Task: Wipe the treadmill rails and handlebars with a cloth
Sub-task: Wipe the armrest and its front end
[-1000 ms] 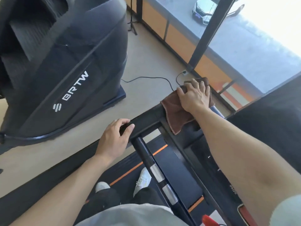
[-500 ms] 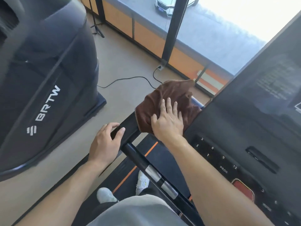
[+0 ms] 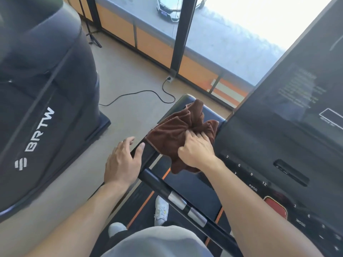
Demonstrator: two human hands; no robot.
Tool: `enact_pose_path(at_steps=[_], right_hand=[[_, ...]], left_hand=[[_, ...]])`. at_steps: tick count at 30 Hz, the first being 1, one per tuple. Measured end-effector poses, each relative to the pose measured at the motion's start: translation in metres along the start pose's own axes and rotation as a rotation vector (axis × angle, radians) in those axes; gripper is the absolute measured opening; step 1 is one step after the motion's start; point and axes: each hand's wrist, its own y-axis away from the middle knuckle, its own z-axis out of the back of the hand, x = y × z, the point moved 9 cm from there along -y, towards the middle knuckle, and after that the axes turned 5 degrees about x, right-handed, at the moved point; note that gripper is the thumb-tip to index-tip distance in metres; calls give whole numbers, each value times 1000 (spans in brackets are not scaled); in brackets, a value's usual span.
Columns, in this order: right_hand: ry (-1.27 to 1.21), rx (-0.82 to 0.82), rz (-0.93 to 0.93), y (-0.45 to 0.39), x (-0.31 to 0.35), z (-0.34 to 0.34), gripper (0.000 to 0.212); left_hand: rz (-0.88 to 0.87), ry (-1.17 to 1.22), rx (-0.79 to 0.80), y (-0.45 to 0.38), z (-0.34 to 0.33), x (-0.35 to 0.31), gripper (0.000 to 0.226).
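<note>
Cloth [image 3: 178, 130] now bunched under right-hand grip [image 3: 196, 149], atop rail [image 3: 178, 106].

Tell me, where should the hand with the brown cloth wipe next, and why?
Probably toward the far end of the side rail. The right hand bunches the cloth near the console, and the far end shows bare beyond it.

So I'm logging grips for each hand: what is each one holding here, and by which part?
The right hand bunches the brown cloth near its middle against the rail. The left hand rests on the rail, fingers loose, holding nothing.
</note>
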Motion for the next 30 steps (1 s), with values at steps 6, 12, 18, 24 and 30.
enact_pose_path(at_steps=[6,12,18,24,30], right_hand=[[332,199,-61,3,-11,8,35],[204,123,-6,-11,-3,0,71],[90,75,31,16,-17,31,44],[157,-157,27,23,1,-18,68],[105,-200,338,-10,36,-15,68]], left_hand=[[-24,25,30,-4,-5,-3,54],[21,106,13,-7,-3,7,48],[-1,93,30,-6,-5,2,48],[18,103,27,-9,-6,4,47],[9,36,19,-8,-6,-1,54]])
